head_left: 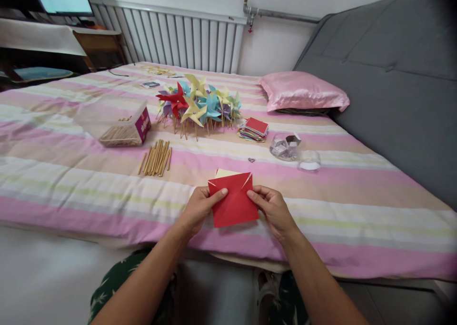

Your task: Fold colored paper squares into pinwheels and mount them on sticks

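Between my two hands is a red paper square [233, 203], with slits running in from its upper corners. My left hand [200, 206] pinches its left edge, thumb on top and fingers behind. On the right edge my right hand [273, 208] grips it the same way. A pale yellow sheet [226, 173] shows beyond the red paper's upper edge; whether it is held or lies on the bed, I cannot tell. Just past the paper lies a little heap of small metal pieces [252, 160]. Wooden sticks [157, 158] lie in a bunch to the left.
Finished paper pinwheels [200, 103] stand in a cluster at mid-bed. Beside them are a stack of coloured paper [253, 128], a clear round tub [284, 146] and a clear lid [309, 162]. A clear box of sticks [123, 130] stands left; a pink pillow [303, 92] lies back right.
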`<state>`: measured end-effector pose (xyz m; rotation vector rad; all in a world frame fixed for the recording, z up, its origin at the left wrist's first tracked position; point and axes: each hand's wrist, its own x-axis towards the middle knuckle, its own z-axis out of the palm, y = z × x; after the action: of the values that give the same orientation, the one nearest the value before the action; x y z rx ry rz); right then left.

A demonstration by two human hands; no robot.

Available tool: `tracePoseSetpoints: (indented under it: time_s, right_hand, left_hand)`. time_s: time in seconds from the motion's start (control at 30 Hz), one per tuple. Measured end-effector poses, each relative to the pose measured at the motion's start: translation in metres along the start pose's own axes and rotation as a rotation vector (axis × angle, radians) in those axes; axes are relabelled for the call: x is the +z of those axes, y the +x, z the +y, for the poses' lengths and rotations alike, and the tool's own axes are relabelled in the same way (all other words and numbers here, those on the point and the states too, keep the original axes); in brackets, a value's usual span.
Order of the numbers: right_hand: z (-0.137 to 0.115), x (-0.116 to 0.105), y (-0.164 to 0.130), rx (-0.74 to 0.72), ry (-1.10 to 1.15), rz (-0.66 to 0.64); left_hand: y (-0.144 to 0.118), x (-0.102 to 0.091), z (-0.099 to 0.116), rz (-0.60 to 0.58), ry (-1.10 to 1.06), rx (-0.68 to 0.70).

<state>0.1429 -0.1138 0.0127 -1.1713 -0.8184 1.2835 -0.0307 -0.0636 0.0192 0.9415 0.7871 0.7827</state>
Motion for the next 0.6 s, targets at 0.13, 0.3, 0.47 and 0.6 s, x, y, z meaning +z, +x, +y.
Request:
tracePoseSetpoints:
  time_s: [0.13,0.3,0.47,0.6]
  right_hand:
    - [0.001,0.0,0.0,0.015,0.019,0.004]
    - [-0.004,-0.002,0.0,-0.022,0.014,0.015]
    - [-0.01,-0.01,-0.004,-0.158,-0.085,-0.176]
    - [-0.007,-0.017,-0.005,-0.23,-0.282,-0.321]
  left_hand:
    - [-0.002,0.0,0.0,-0.013,-0.023,-0.005]
    - [-0.001,-0.004,0.002,0.042,-0.08,-0.01]
    - [-0.002,-0.008,0.009,0.077,-0.116,-0.019]
    - [-0.004,-0.011,0.01,0.03,-0.106,-0.059]
